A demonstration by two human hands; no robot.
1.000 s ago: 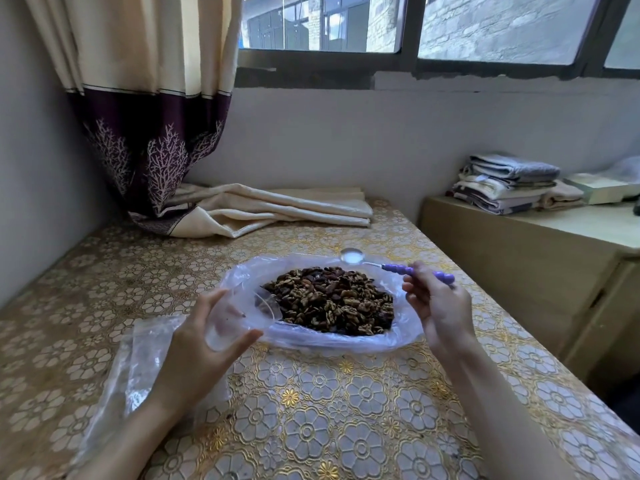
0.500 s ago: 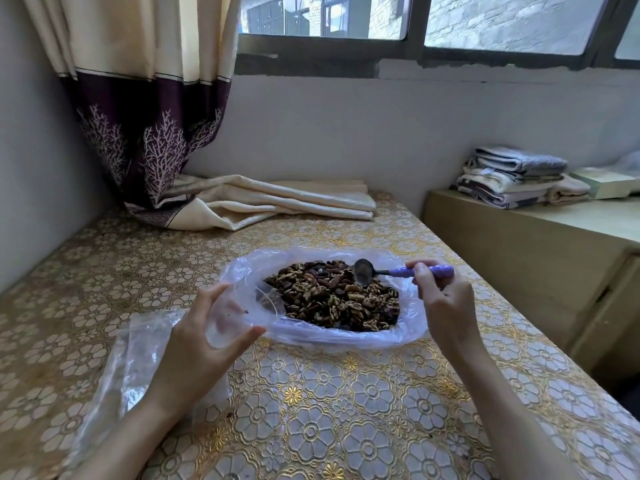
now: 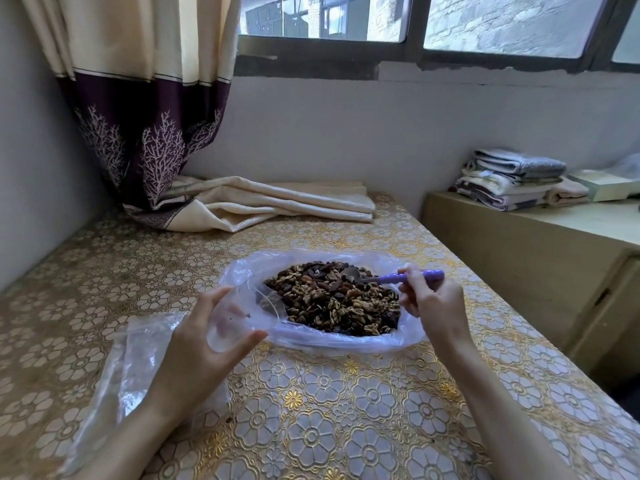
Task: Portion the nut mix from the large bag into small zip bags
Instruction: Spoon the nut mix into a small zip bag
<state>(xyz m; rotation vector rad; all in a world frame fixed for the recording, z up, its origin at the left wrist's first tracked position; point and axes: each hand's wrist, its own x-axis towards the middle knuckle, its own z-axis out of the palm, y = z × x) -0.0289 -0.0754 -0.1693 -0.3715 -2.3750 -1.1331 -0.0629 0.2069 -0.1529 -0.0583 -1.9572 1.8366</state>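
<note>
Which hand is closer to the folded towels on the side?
The right hand. It holds the purple spoon on the side where the folded towels sit. The left hand is farther away, holding the clear cup.

spoon [image 3: 391, 278] bowl partly buried in nut mix [image 3: 332, 301], zip bags [image 3: 128, 368] partly behind left forearm, curtain [image 3: 138, 98] cut off at top

Large clear bag [image 3: 408, 337] lies open on the table, heaped with brown nut mix [image 3: 332, 303]; empty zip bags [image 3: 138, 368] lie flat, left.
</note>
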